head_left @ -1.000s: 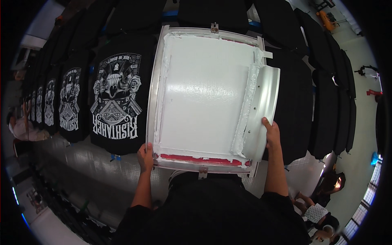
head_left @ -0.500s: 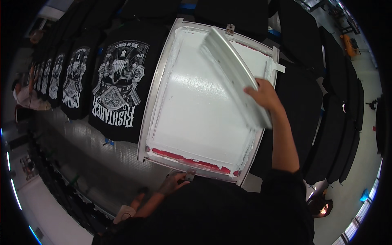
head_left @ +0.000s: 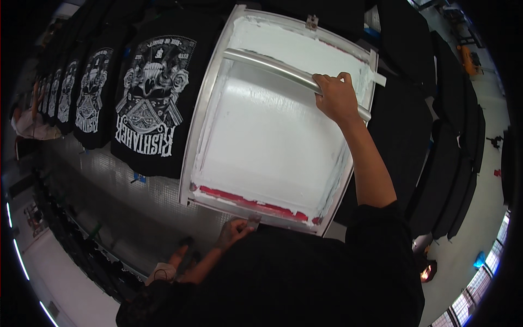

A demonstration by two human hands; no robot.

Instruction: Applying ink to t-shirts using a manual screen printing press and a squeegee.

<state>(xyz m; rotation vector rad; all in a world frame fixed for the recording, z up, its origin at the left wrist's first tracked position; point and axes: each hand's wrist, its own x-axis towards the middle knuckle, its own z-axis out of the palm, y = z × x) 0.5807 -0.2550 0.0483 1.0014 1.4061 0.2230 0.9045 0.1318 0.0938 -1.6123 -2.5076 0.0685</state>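
My right hand (head_left: 338, 97) stretched to one o'clock, grip wrapped around the squeegee (head_left: 283, 71) lying across the frame (head_left: 204, 111) top, left hand (head_left: 233, 231) at six o'clock, fingers curled on frame's near edge, printed shirt (head_left: 150, 103) at ten o'clock

One screen-printing frame (head_left: 272, 125) coated in white ink, one metal squeegee (head_left: 283, 71) across it, two hands (right hand (head_left: 338, 98), left hand (head_left: 234, 231)), about six printed black shirts (head_left: 150, 103) in a row (farthest ones blur together)

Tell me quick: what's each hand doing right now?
Left hand: on the near edge of the screen frame, by its clamp; grip cannot be told.
Right hand: fingers closed on the squeegee.
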